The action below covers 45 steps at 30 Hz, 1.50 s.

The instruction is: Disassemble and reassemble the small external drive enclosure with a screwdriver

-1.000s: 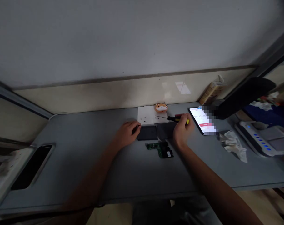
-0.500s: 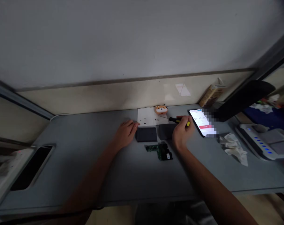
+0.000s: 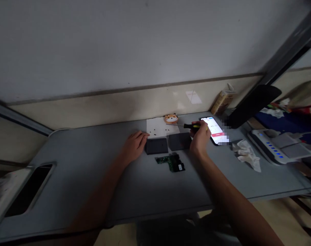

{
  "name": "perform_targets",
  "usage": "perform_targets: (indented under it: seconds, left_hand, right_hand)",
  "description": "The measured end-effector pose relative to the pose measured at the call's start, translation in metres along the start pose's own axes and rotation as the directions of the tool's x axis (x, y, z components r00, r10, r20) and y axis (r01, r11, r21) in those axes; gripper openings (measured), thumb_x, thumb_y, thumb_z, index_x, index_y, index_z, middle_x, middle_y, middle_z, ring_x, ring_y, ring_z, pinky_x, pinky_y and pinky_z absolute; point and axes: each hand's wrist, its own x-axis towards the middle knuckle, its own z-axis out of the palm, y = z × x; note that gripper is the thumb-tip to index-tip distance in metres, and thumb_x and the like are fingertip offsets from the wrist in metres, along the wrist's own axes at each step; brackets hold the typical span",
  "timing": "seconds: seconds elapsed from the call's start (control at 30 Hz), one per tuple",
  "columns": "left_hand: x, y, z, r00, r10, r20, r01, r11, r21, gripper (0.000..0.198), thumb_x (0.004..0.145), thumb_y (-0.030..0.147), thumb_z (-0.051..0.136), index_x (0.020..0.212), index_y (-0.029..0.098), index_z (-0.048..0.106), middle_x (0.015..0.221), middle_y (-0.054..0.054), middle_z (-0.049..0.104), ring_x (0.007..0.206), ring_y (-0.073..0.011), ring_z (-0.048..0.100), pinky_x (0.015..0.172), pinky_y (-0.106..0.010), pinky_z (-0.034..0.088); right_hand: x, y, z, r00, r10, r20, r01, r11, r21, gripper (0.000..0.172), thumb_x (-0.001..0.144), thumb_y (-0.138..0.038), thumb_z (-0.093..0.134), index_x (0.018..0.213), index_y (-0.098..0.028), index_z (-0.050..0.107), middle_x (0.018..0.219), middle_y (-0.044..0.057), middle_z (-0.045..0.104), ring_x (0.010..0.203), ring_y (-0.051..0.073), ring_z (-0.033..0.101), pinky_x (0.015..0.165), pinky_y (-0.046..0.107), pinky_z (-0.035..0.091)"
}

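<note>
My right hand (image 3: 200, 136) is closed round the yellow-and-black handle of a screwdriver (image 3: 187, 126). The screwdriver's thin shaft points left above a white sheet of paper (image 3: 155, 124), just below an orange-and-white animal-face case (image 3: 171, 118). Several tiny screws (image 3: 154, 130) lie on that sheet. Resting on the table, my left hand (image 3: 134, 145) has its fingers stretched toward the sheet's lower left corner and holds nothing. Beside its fingertips is a dark flat rectangular plate (image 3: 157, 146). A second dark plate (image 3: 179, 141) lies left of my right hand. Nearer me sits a green circuit board (image 3: 172, 163).
A lit phone (image 3: 214, 131) showing a timer lies right of my right hand, with crumpled tissue (image 3: 247, 155) beyond it. A drink carton (image 3: 223, 101) stands by the wall. Farther right is a white device with blue lights (image 3: 273, 150). Another phone (image 3: 29, 191) lies at far left.
The view has shifted slightly. In my right hand, the screwdriver now lies more level, with more of its shaft showing over the paper. My left hand stays by the sheet's corner.
</note>
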Motion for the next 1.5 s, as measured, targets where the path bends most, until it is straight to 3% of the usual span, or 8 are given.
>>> perform_targets:
  seconds: [0.13, 0.3, 0.43, 0.83, 1.03, 1.23, 1.37, 1.5]
  left_hand:
    - [0.001, 0.007, -0.004, 1.0, 0.012, -0.003, -0.012, 1.0, -0.027, 0.04, 0.107, 0.032, 0.033, 0.104, 0.019, 0.07, 0.093, -0.007, 0.071, 0.091, -0.0215, 0.068, 0.087, -0.035, 0.053]
    - [0.0, 0.013, -0.001, 0.997, -0.006, 0.071, 0.008, 1.0, -0.022, 0.03, 0.103, 0.029, 0.041, 0.094, 0.021, 0.067, 0.086, -0.005, 0.073, 0.081, -0.0204, 0.068, 0.081, -0.033, 0.053]
    - [0.0, 0.013, 0.002, 0.994, -0.028, 0.103, 0.031, 0.999, -0.031, 0.025, 0.1, 0.026, 0.044, 0.09, 0.021, 0.066, 0.082, -0.004, 0.072, 0.076, -0.0195, 0.068, 0.076, -0.031, 0.052]
    - [0.0, 0.015, 0.004, 0.997, -0.044, 0.068, 0.048, 0.997, -0.062, 0.024, 0.1, 0.024, 0.046, 0.088, 0.021, 0.066, 0.082, -0.003, 0.073, 0.076, -0.0185, 0.068, 0.076, -0.029, 0.051]
    - [-0.001, 0.014, 0.005, 0.997, -0.042, 0.066, 0.046, 0.997, -0.057, 0.024, 0.098, 0.024, 0.046, 0.088, 0.022, 0.068, 0.08, -0.003, 0.073, 0.073, -0.0186, 0.068, 0.076, -0.03, 0.052]
    - [-0.001, 0.014, 0.01, 0.999, -0.037, 0.02, 0.038, 0.999, -0.033, 0.024, 0.098, 0.021, 0.046, 0.088, 0.022, 0.068, 0.081, -0.002, 0.075, 0.073, -0.0175, 0.069, 0.071, -0.028, 0.052]
    - [0.001, 0.016, 0.003, 0.995, 0.057, -0.085, -0.054, 0.998, 0.034, 0.026, 0.1, 0.02, 0.046, 0.089, 0.021, 0.069, 0.083, -0.004, 0.074, 0.076, -0.0178, 0.069, 0.074, -0.029, 0.052]
    - [-0.003, 0.042, -0.008, 0.937, 0.301, -0.178, -0.267, 0.945, 0.191, 0.021, 0.102, 0.031, 0.054, 0.096, 0.021, 0.072, 0.089, -0.005, 0.073, 0.083, -0.0192, 0.068, 0.081, -0.033, 0.05]
  right_hand:
    - [0.011, -0.004, -0.001, 0.994, 0.107, -0.021, -0.103, 0.985, 0.137, 0.024, 0.083, -0.041, 0.053, 0.069, -0.022, 0.057, 0.059, -0.004, 0.055, 0.047, 0.009, 0.046, 0.043, 0.021, 0.032]
    - [0.012, -0.005, 0.0, 0.983, 0.184, -0.001, -0.182, 0.973, 0.145, 0.024, 0.084, -0.037, 0.052, 0.067, -0.021, 0.056, 0.057, -0.004, 0.055, 0.045, 0.009, 0.045, 0.041, 0.021, 0.031]
    - [0.008, -0.004, 0.0, 0.987, 0.156, 0.024, -0.158, 0.983, 0.093, 0.025, 0.084, -0.038, 0.052, 0.068, -0.021, 0.059, 0.058, -0.003, 0.056, 0.048, 0.009, 0.048, 0.043, 0.021, 0.034]
    - [0.016, 0.012, -0.001, 0.985, 0.055, 0.162, -0.035, 0.992, -0.122, 0.045, 0.085, -0.064, 0.052, 0.07, -0.022, 0.06, 0.069, 0.002, 0.064, 0.058, 0.014, 0.056, 0.05, 0.028, 0.038]
    - [0.019, 0.013, -0.003, 0.951, 0.044, 0.308, 0.019, 0.98, -0.198, 0.057, 0.08, -0.077, 0.053, 0.067, -0.022, 0.061, 0.059, 0.0, 0.058, 0.052, 0.013, 0.05, 0.049, 0.027, 0.037]
    - [0.017, 0.008, -0.003, 0.95, 0.066, 0.304, 0.002, 0.976, -0.219, 0.059, 0.078, -0.08, 0.055, 0.065, -0.022, 0.062, 0.057, 0.0, 0.059, 0.053, 0.015, 0.053, 0.049, 0.029, 0.038]
    - [0.014, 0.003, -0.003, 0.944, 0.073, 0.322, 0.01, 0.968, -0.25, 0.06, 0.078, -0.081, 0.054, 0.065, -0.022, 0.061, 0.058, 0.0, 0.059, 0.054, 0.015, 0.053, 0.051, 0.028, 0.04]
    - [0.013, 0.002, -0.003, 0.938, 0.049, 0.343, 0.056, 0.955, -0.291, 0.059, 0.08, -0.078, 0.053, 0.065, -0.022, 0.062, 0.059, 0.0, 0.059, 0.058, 0.015, 0.053, 0.055, 0.028, 0.042]
